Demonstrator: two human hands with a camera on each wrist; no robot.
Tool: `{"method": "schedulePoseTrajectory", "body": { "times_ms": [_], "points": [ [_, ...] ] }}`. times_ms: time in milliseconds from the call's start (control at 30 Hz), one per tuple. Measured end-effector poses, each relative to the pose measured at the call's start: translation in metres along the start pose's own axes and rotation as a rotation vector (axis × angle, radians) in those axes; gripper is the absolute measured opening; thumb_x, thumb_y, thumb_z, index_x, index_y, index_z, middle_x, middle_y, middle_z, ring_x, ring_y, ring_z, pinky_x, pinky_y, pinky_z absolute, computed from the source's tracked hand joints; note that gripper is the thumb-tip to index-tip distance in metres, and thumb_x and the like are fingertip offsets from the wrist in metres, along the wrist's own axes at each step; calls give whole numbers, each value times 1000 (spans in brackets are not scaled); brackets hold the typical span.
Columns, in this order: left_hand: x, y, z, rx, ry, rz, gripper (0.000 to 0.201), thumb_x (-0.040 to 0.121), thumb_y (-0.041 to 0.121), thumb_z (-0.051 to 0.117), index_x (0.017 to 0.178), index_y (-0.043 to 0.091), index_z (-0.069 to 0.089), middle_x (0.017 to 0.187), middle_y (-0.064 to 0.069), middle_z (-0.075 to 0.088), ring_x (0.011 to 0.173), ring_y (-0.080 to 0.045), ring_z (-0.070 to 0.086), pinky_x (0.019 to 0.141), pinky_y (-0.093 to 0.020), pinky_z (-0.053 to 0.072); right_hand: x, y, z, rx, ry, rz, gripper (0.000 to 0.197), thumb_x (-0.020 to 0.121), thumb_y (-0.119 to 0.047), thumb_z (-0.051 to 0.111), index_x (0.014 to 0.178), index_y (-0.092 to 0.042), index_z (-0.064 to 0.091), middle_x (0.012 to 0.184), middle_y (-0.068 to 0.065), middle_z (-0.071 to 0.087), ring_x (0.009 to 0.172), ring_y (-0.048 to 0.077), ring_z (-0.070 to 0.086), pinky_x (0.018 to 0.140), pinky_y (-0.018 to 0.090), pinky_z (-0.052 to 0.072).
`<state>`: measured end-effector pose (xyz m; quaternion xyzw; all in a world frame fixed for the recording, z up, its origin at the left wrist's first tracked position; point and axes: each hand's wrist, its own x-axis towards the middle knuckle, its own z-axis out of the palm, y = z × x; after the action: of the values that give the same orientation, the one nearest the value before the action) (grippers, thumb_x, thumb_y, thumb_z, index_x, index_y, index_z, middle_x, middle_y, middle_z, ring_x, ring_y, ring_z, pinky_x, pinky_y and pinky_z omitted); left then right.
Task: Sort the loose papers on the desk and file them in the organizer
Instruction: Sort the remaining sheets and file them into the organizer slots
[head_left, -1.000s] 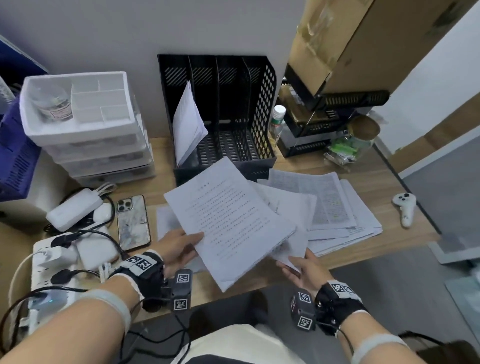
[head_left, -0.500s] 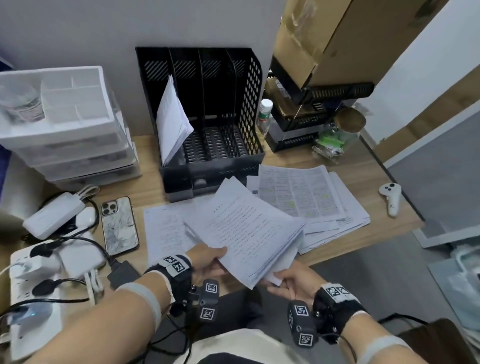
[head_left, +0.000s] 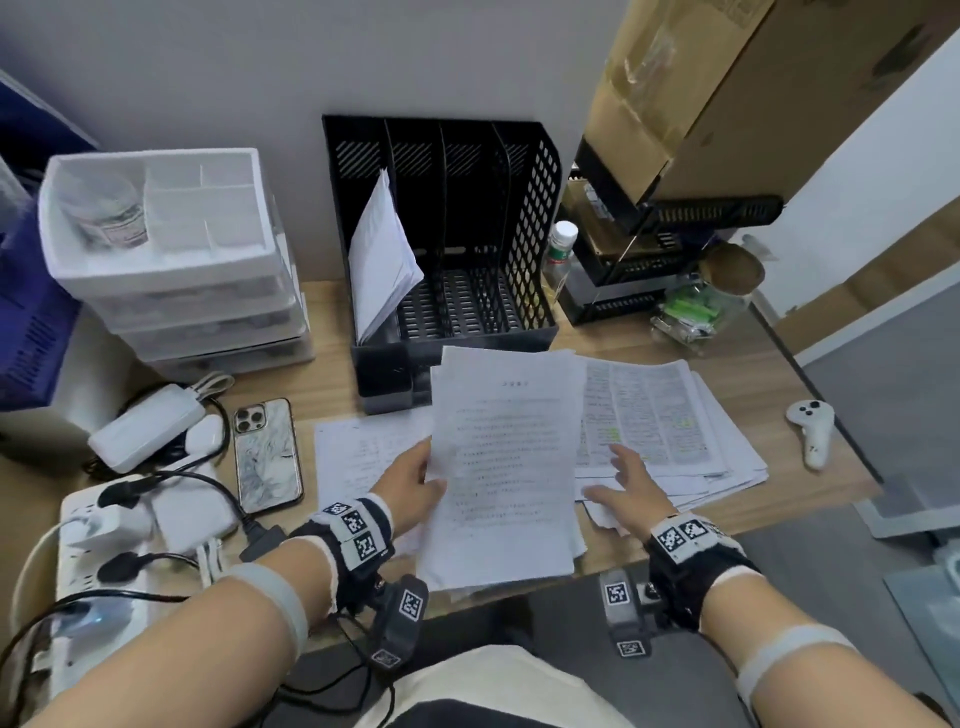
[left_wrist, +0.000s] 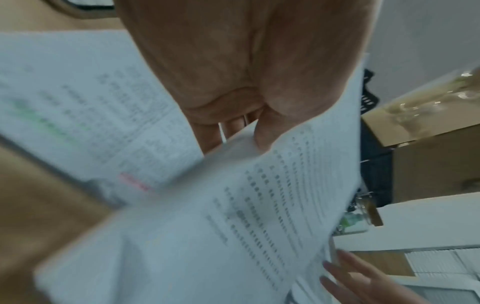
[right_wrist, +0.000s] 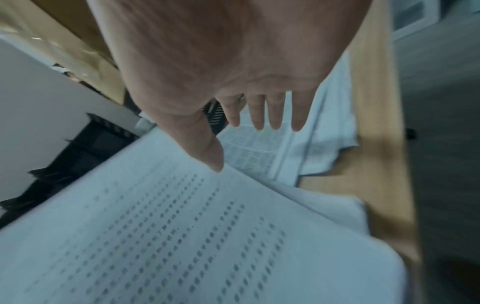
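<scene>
My left hand (head_left: 415, 480) pinches the left edge of a sheaf of printed sheets (head_left: 506, 467), thumb on top, held over the desk's front edge; the left wrist view shows the same sheaf (left_wrist: 233, 216) under the thumb. My right hand (head_left: 621, 486) hovers open with straight fingers beside the sheaf's right edge, above a spread pile of papers (head_left: 670, 415). In the right wrist view the fingers (right_wrist: 262, 115) are splayed over that pile (right_wrist: 259, 152). A black mesh organizer (head_left: 524, 218) stands at the back, with a few white sheets (head_left: 382, 254) leaning in its leftmost slot.
One loose sheet (head_left: 358, 452) lies left of the sheaf. A phone (head_left: 266, 454), chargers and a power strip (head_left: 83, 525) crowd the left. White drawers (head_left: 171, 291) stand at back left, a black rack (head_left: 649, 249) with a cardboard box at back right, a white controller (head_left: 810, 431) at far right.
The sheaf has turned from slanted to upright in my left hand. My right hand let go of its lower edge and rose beside it with fingers spread.
</scene>
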<state>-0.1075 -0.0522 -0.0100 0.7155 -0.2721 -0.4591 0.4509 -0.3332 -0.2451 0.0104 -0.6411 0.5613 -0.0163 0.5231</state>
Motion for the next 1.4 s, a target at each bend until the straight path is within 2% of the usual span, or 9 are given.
{"method": "schedulePoseTrajectory", "body": {
  "times_ms": [133, 267, 433, 567, 700, 867, 1100, 1300, 1400],
  "points": [
    [7, 25, -20, 39, 58, 233, 55, 97, -3, 51, 114, 47, 67, 121, 2, 74, 122, -21, 65, 109, -48, 49, 3, -49, 2, 103, 11, -234, 62, 65, -20, 79, 123, -11, 58, 119, 5, 69, 117, 26, 62, 103, 47, 48],
    [7, 56, -41, -24, 187, 328, 56, 95, -13, 52, 105, 40, 65, 105, 15, 75, 103, 4, 66, 101, -34, 52, -14, -97, 13, 328, 39, -407, 18, 86, -1, 68, 102, -10, 68, 102, 5, 73, 97, 17, 66, 90, 36, 51],
    [7, 59, -56, -204, 322, 323, 41, 86, 21, 78, 123, 32, 62, 123, 0, 72, 119, -20, 66, 103, -38, 52, -29, -112, 35, 450, 0, -538, 21, 91, 1, 60, 98, -18, 68, 100, -2, 73, 90, 2, 67, 80, 20, 51],
    [8, 47, -53, -236, 322, 215, 28, 86, 22, 80, 112, 23, 69, 107, 1, 77, 100, -18, 72, 91, -36, 57, -24, -90, 57, 379, 23, -481, 25, 86, -6, 67, 100, -27, 72, 107, -2, 74, 103, 11, 66, 92, 36, 51],
    [11, 42, -48, -139, 278, 194, 6, 95, 24, 69, 101, 27, 70, 100, 1, 75, 89, -12, 65, 80, -28, 49, -19, -81, 62, 313, 19, -453, 35, 83, -23, 67, 118, -27, 66, 117, -3, 68, 113, 15, 61, 88, 36, 49],
    [20, 61, -49, -293, 342, 211, 11, 98, 15, 64, 96, 22, 72, 95, 7, 75, 91, -17, 69, 94, -39, 54, -16, -82, 60, 85, 322, -295, 59, 76, -24, 79, 117, -24, 37, 119, 10, 49, 108, 26, 54, 91, 48, 52],
    [13, 132, -29, -319, 177, 335, 25, 102, 4, 55, 102, 25, 68, 106, -4, 76, 102, -26, 73, 92, -47, 61, -54, -131, 87, -263, -175, -499, 133, 58, -56, 84, 154, -30, -4, 155, -2, 27, 143, 15, 30, 116, 37, 33],
    [8, 169, -21, -17, 109, 503, 32, 92, 9, 62, 120, 22, 59, 103, -7, 71, 100, -22, 70, 92, -46, 60, -43, -158, 74, -349, 139, -481, 74, 87, -15, 53, 147, -35, 15, 114, 12, 66, 100, 34, 65, 84, 43, 55],
    [7, 174, -22, -26, 3, 506, 56, 90, 18, 74, 137, 34, 49, 104, 1, 69, 99, -9, 71, 92, -32, 60, -38, -164, 55, -399, 234, -562, 62, 89, -10, 44, 143, -35, 31, 112, 10, 68, 104, 34, 65, 85, 46, 54]
  ]
}}
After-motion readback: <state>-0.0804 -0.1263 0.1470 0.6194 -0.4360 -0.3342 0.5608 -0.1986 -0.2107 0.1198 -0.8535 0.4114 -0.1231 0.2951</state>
